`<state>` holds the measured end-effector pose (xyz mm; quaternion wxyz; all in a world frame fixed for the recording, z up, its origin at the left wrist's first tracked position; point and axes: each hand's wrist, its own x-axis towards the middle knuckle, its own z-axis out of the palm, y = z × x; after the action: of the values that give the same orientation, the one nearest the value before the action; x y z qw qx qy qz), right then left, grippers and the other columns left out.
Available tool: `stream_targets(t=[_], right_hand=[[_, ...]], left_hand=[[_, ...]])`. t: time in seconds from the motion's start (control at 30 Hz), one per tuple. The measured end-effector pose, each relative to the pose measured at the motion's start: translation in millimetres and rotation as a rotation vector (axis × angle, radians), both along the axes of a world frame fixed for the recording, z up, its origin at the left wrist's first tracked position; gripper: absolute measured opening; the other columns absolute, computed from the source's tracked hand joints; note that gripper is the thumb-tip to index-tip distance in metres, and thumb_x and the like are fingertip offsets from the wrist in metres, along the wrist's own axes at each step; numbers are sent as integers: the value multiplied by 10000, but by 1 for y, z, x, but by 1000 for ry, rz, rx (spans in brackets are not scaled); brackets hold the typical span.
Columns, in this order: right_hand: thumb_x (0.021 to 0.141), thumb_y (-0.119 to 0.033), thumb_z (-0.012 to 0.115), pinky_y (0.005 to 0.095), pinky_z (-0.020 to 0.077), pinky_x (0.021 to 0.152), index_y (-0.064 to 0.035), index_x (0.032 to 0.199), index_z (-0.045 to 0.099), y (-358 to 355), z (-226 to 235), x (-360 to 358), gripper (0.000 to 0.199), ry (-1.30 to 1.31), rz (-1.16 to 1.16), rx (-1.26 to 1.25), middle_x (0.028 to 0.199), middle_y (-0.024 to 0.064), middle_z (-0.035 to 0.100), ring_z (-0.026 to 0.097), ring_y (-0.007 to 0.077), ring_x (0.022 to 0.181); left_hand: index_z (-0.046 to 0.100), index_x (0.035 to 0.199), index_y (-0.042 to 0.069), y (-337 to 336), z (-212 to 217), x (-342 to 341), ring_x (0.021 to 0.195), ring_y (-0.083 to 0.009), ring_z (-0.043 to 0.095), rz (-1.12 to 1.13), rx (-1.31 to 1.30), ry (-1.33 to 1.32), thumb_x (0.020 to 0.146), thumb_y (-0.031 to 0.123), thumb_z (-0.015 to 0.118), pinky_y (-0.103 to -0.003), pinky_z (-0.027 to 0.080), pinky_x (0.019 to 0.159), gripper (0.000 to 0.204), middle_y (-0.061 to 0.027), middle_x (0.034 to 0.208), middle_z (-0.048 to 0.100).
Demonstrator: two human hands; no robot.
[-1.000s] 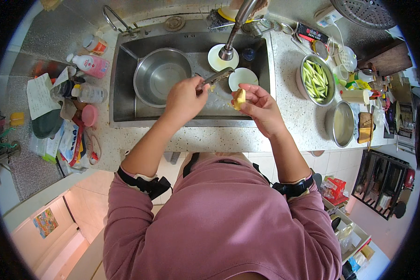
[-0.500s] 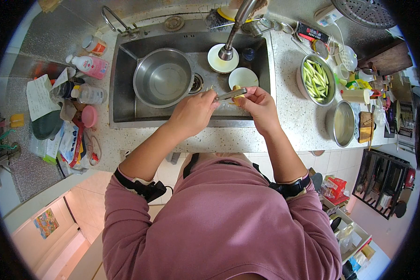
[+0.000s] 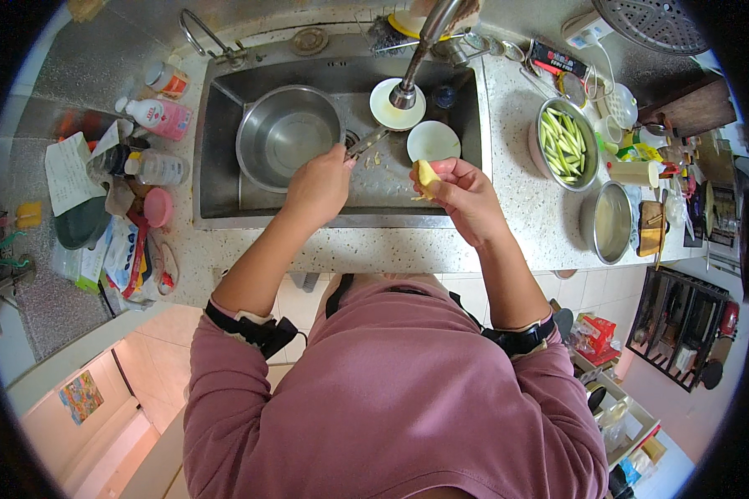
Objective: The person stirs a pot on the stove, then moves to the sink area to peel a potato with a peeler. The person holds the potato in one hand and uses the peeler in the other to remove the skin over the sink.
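Over the middle of the sink (image 3: pixel 349 222), my left hand (image 3: pixel 318 187) is closed round the handle of a metal peeler (image 3: pixel 369 143), whose head points toward the far right. My right hand (image 3: pixel 468 198) pinches a peeled yellow piece of ginger (image 3: pixel 425 178) between thumb and fingers, above the sink's front edge. Peeler and ginger are apart. A large steel basin (image 3: pixel 287 137) with some water stands in the sink's left half, beside my left hand. Small pale scraps lie on the sink floor between the hands. Two small white dishes, one (image 3: pixel 434 143) just beyond my right hand, are there too.
The faucet (image 3: pixel 404 93) hangs over the farther white dish (image 3: pixel 389 111). On the right counter stand a bowl of cut green vegetable strips (image 3: pixel 562 143) and a steel bowl (image 3: pixel 611 221) of cloudy liquid. Bottles, including a pink one (image 3: pixel 165 119), crowd the left counter.
My left hand has drawn the peeler left, away from the ginger. My right hand has moved slightly nearer me and turned, so the yellow piece shows more.
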<state>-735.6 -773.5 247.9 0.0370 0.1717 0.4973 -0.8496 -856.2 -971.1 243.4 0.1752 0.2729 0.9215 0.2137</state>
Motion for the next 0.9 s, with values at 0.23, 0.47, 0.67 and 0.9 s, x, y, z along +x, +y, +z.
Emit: stream_targets(t=[0.23,0.47,0.67,0.9], right_hand=[[841,-41,636,279,506,823,-11,1061,550,-6,1,-8,238,-51,-121,-159,1039,98,626,621,176,951],[837,-34,641,296,509,842,-30,1041,535,-9,-8,-9,229,6,-118,-64,1027,89,619,618,170,942],[835,-29,640,288,510,822,-35,996,544,-11,-11,-9,187,13,-102,-63,997,84,630,629,175,925],[843,-64,642,269,512,778,-28,998,562,-13,-10,-10,178,-48,-62,-2,999,95,639,647,190,912]], left_hand=[[472,913,17,6,4,33,729,-406,580,-46,482,-57,928,222,477,-473,428,618,206,-205,758,592],[438,890,14,11,6,39,671,-380,577,-137,415,0,928,207,465,-476,428,578,199,-186,721,573],[438,949,4,12,10,40,672,-411,574,-151,360,-37,938,216,456,-490,413,579,213,-212,696,572],[429,902,14,11,12,37,682,-387,596,-124,238,-5,930,211,462,-483,447,579,201,-197,744,591]])
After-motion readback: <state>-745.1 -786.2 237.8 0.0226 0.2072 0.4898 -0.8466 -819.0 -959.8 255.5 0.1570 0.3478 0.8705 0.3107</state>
